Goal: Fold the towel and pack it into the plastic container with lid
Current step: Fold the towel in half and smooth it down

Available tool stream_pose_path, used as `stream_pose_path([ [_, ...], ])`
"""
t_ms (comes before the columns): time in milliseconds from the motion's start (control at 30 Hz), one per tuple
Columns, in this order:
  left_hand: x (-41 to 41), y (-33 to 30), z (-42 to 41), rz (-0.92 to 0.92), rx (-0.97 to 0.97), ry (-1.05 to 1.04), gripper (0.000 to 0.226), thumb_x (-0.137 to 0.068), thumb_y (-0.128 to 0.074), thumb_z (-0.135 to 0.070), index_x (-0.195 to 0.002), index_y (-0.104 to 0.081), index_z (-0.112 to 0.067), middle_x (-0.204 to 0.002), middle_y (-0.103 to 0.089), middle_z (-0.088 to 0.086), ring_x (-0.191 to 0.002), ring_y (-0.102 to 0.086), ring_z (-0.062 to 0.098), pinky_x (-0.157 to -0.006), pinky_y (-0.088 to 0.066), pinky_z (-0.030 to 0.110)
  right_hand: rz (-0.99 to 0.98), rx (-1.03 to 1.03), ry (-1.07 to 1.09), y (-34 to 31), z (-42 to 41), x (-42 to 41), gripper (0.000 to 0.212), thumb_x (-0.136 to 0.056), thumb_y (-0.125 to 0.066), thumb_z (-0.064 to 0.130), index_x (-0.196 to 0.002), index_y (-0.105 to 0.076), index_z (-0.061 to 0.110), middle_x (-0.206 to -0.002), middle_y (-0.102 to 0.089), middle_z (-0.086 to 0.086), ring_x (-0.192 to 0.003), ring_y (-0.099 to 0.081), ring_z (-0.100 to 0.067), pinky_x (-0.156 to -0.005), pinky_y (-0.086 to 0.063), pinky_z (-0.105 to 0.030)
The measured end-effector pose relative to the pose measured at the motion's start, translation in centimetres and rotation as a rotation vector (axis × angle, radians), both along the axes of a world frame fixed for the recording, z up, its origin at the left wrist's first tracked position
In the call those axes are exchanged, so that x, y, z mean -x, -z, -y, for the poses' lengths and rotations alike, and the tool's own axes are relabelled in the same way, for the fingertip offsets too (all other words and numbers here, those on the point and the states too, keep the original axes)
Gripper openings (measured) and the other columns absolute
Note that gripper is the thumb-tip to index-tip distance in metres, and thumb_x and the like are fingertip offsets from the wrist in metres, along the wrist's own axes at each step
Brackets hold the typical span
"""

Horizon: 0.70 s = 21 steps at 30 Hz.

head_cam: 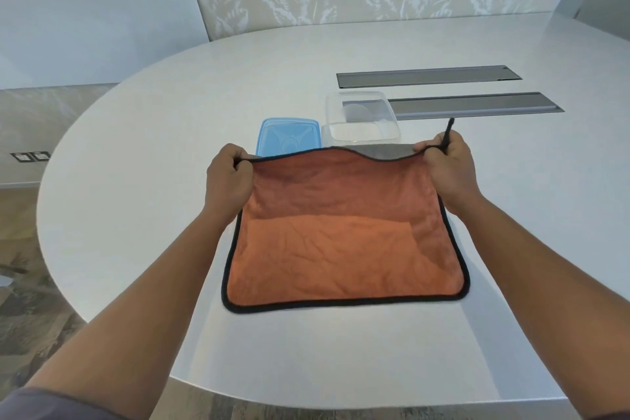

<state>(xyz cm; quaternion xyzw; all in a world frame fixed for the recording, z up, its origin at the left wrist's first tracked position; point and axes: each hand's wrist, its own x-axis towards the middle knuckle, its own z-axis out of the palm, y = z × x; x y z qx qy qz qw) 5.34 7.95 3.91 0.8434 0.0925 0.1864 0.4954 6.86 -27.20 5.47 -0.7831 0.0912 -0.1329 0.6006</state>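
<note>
Two hands, left hand [229,177] & right hand [449,170], each pinch a far corner of the orange black-edged towel [344,242], lifted off the white table [143,147], prob. to fold it. Clear plastic container [362,119] w/ blue lid [289,138] beside waits behind.

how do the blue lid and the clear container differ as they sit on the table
The lid is translucent blue and lies low and flat; the container is colourless, taller, and stands open with nothing in it. The lid sits left of the container and its near edge is hidden by the raised orange towel. Both are rounded rectangles of similar footprint resting on the white table.
</note>
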Motion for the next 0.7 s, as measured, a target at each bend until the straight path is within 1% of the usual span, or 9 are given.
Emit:
stream_pose_path([
  [67, 0.8, 0.3, 0.0, 0.022, 0.034, -0.015, 0.02, -0.08, -0.042, -0.002, -0.076, -0.054, -0.018, -0.085, -0.07, -0.005, -0.077, -0.061, 0.015, -0.066, -0.048, 0.032, 0.007, 0.037, 0.008, 0.3, 0.1, 0.5, 0.009, -0.078, -0.054, 0.018, -0.087, -0.052, 0.02, -0.102, -0.073, -0.006, -0.101, -0.068, -0.026, -0.086, -0.055, -0.045],
  [133, 1.6, 0.8, 0.1, 0.042, 0.046, -0.026, 0.021, -0.08, -0.043, 0.0, -0.071, -0.053, -0.015, -0.077, -0.069, -0.013, -0.073, -0.061, 0.007, -0.063, -0.046, 0.029, 0.011, 0.096, 0.017, 0.4, 0.3, 1.0, 0.02, -0.075, -0.056, 0.025, -0.087, -0.054, 0.01, -0.094, -0.071, -0.011, -0.089, -0.067, -0.031, -0.078, -0.056, -0.048],
  [167, 2.0, 1.0, 0.1, 0.043, 0.041, -0.034, 0.02, -0.08, -0.044, 0.0, -0.069, -0.053, -0.014, -0.074, -0.067, -0.014, -0.069, -0.059, 0.006, -0.062, -0.045, 0.028, 0.013, 0.122, 0.015, 0.3, 0.4, 1.4, 0.025, -0.074, -0.056, 0.026, -0.087, -0.053, 0.005, -0.086, -0.068, -0.011, -0.079, -0.063, -0.031, -0.071, -0.054, -0.046],
  [233, 2.6, 1.3, -0.1, -0.005, -0.019, -0.067, 0.022, -0.082, -0.047, -0.005, -0.065, -0.052, -0.017, -0.065, -0.06, -0.012, -0.063, -0.052, 0.012, -0.062, -0.041, 0.029, 0.007, 0.159, -0.018, 0.1, 0.7, 2.1, 0.025, -0.075, -0.054, 0.024, -0.079, -0.047, 0.001, -0.07, -0.051, -0.005, -0.064, -0.047, -0.022, -0.061, -0.04, -0.04],
  [333, 3.3, 0.9, 0.1, -0.164, -0.234, -0.101, 0.022, -0.084, -0.047, -0.012, -0.063, -0.05, -0.019, -0.059, -0.053, -0.008, -0.061, -0.048, 0.018, -0.072, -0.037, 0.035, -0.072, 0.235, -0.117, -0.3, 1.3, 3.1, 0.019, -0.073, -0.055, 0.019, -0.07, -0.042, 0.006, -0.066, -0.04, -0.003, -0.062, -0.038, -0.019, -0.061, -0.031, -0.037],
  [433, 4.1, -0.3, 0.6, -0.224, -0.477, -0.126, 0.02, -0.079, -0.045, -0.013, -0.062, -0.054, -0.018, -0.058, -0.054, -0.007, -0.071, -0.053, 0.021, -0.084, -0.029, 0.041, -0.137, 0.362, -0.185, -0.8, 1.8, 3.9, 0.019, -0.069, -0.055, 0.024, -0.07, -0.047, 0.007, -0.066, -0.043, -0.006, -0.062, -0.04, -0.021, -0.062, -0.032, -0.038],
  [533, 4.7, -1.6, 0.4, -0.276, -0.676, -0.113, 0.023, -0.077, -0.043, -0.016, -0.065, -0.062, -0.018, -0.063, -0.058, -0.006, -0.088, -0.053, 0.021, -0.098, -0.025, 0.046, -0.208, 0.465, -0.238, -1.2, 2.4, 4.5, 0.015, -0.073, -0.057, 0.024, -0.07, -0.049, 0.012, -0.068, -0.047, -0.007, -0.064, -0.045, -0.022, -0.064, -0.035, -0.038],
  [600, 5.1, -2.5, 0.3, -0.404, -0.79, -0.042, 0.021, -0.074, -0.04, -0.017, -0.066, -0.059, -0.017, -0.063, -0.058, -0.007, -0.086, -0.055, 0.019, -0.105, -0.018, 0.048, -0.311, 0.539, -0.303, -1.5, 2.8, 4.9, 0.015, -0.073, -0.059, 0.024, -0.071, -0.05, 0.012, -0.07, -0.049, -0.008, -0.065, -0.047, -0.023, -0.065, -0.036, -0.039],
  [700, 5.7, -3.1, 0.4, -0.579, -0.848, 0.117, 0.016, -0.072, -0.041, -0.016, -0.065, -0.055, -0.02, -0.06, -0.055, -0.008, -0.077, -0.061, 0.013, -0.106, -0.013, 0.05, -0.437, 0.636, -0.39, -1.8, 2.8, 5.5, 0.014, -0.069, -0.06, 0.021, -0.069, -0.048, 0.013, -0.069, -0.047, -0.008, -0.064, -0.045, -0.024, -0.064, -0.035, -0.039],
])
